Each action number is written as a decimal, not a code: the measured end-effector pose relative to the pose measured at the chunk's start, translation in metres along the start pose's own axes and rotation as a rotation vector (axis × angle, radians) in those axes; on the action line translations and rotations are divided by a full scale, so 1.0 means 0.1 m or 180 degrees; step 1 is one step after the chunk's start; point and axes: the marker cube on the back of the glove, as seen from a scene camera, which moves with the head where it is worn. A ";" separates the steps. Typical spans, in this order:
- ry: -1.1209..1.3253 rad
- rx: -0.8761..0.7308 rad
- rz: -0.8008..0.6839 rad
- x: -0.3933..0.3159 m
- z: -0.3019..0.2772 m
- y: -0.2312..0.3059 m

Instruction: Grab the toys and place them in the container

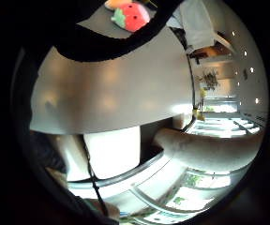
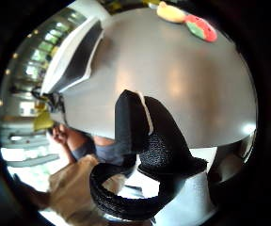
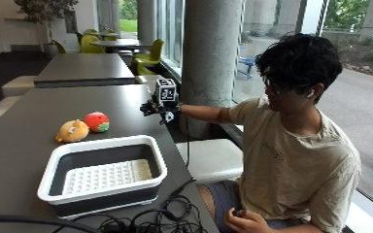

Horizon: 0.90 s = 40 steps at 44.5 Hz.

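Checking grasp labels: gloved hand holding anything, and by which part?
Nothing held. The gloved right hand hovers above the table, apart from the strawberry plush and orange plush.

Daylight pours in from the tall windows (image 3: 361,58) behind the seated person, so the outside view is bright on that side and dimmer toward the room's far wall. The long dark grey counter (image 3: 18,145) takes a soft sheen along its window-side edge. The white-rimmed grey plastic container (image 3: 102,174) casts a faint shadow onto the counter's near edge. In both palm views the counter shows pale blotches of glare, the windows blow out to white, and straight lines bow strongly toward the dark rim. The black-gloved right hand (image 2: 145,155) sits close and soft, partly silhouetted against the light.
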 end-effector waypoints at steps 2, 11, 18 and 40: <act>0.0017 0.0029 -0.0031 0.02 0.01 -0.02; -0.0192 0.0103 -0.0038 0.04 0.09 -0.18; -0.0109 0.0097 0.0028 0.17 0.07 -0.34; 0.0344 -0.0133 0.0735 1.15 0.07 -1.81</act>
